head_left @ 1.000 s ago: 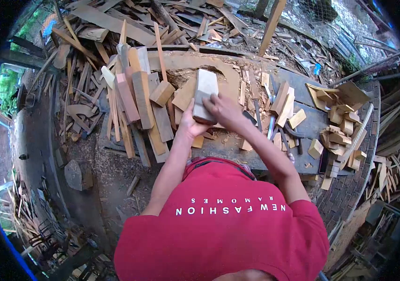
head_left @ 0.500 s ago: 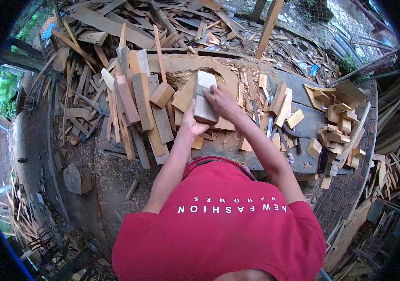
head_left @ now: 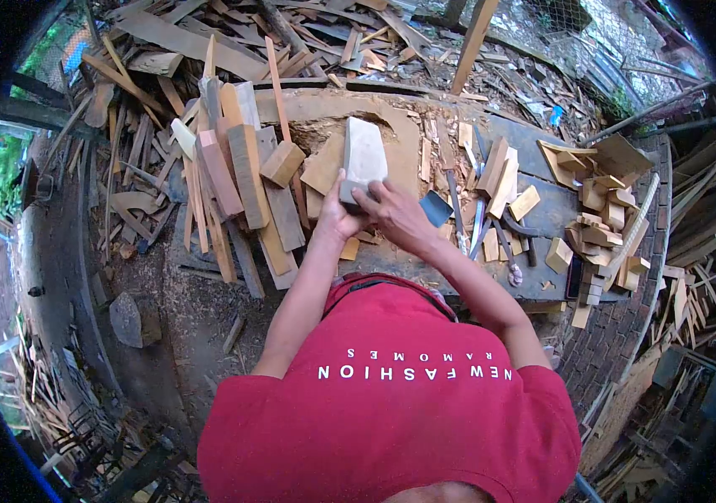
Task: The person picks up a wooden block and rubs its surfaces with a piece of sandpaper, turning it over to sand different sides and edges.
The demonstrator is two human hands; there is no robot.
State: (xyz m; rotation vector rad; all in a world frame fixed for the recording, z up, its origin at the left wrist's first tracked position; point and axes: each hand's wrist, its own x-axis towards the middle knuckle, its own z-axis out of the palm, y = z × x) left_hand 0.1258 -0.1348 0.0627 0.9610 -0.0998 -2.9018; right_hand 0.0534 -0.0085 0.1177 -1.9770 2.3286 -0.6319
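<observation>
A pale grey, tapered block (head_left: 365,151) lies lengthwise over the workbench, its far end lighter than its near end. My left hand (head_left: 340,213) grips the near end from the left side, fingers wrapped round it. From the right, my right hand (head_left: 398,216) presses bent fingers onto a small dark piece (head_left: 356,191) at that same near end; the fingers partly cover it. Behind the block is a brown board (head_left: 320,172) on the bench. A dark flat sheet (head_left: 436,209) lies just right of my right hand.
Upright and leaning wood pieces (head_left: 249,176) crowd the left side of the bench (head_left: 542,172). Cut wooden blocks (head_left: 605,222) are heaped at the right. Long narrow tools (head_left: 477,220) lie between them. Scrap wood (head_left: 199,46) is piled behind the bench, and a wooden post (head_left: 473,46) stands there.
My right hand has moved down the block toward its near end, uncovering the pale far surface. The dark flat sheet now shows beside my right hand. The whole view has shifted slightly.
</observation>
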